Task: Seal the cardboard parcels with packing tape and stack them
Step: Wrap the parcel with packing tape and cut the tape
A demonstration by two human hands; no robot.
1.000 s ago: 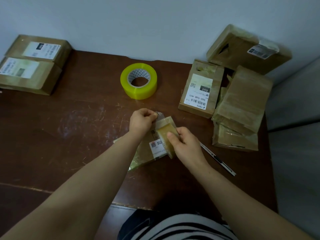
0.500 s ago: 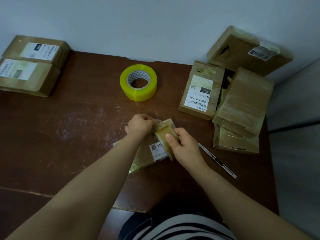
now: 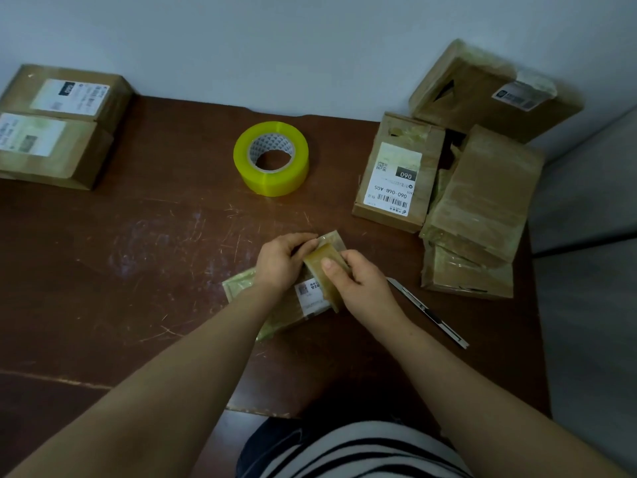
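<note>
A small parcel (image 3: 312, 298), wrapped in yellowish tape and bearing a white label, lies at the middle of the brown surface (image 3: 138, 253) near its front edge, and both hands are on its far end. The left hand (image 3: 281, 262) has its fingers curled over the far corner, gripping it; whether it also pinches a loose flap of tape cannot be told. The right hand (image 3: 362, 284) wraps the taped end from the other side, its thumb pressed flat against the end face. Well beyond the hands a yellow tape roll (image 3: 271, 162) lies flat with its core facing up. A slim box cutter (image 3: 427, 310) lies just to the right of the right wrist, set at a slant. Two labelled parcels (image 3: 58, 125) sit together at the far left corner against the wall. At the right stands a parcel with a barcode label (image 3: 396, 174), a loose pile of plain parcels (image 3: 479, 208) just beside it, and a larger box (image 3: 493, 91) against the wall behind them.
</note>
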